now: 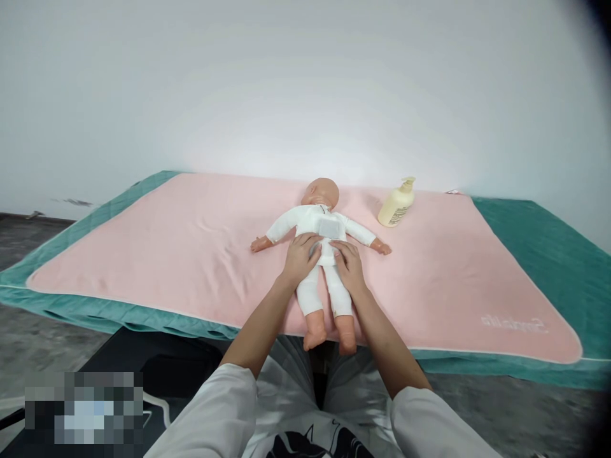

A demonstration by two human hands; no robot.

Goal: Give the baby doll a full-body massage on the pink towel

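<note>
A baby doll (pixel 310 219) with a white cloth body lies on the pink mat (pixel 191 254), its head toward the wall and its arms spread out. Its face is not visible. My left hand (pixel 301 256) rests on the left side of the doll's lower trunk, fingers extended. On the right side lies my right hand (pixel 349 262), also with its fingers stretched out. A pale grey patch (pixel 330 228) shows on the doll's trunk, just above my fingertips. The doll's feet reach the near edge of the mat.
A cream pump bottle (pixel 397 205) stands on the mat to the right of the doll's head. Green bedding (pixel 539 248) shows around the mat. Behind is a pale wall. A black chair (pixel 147 362) is at the lower left, beside a blurred patch.
</note>
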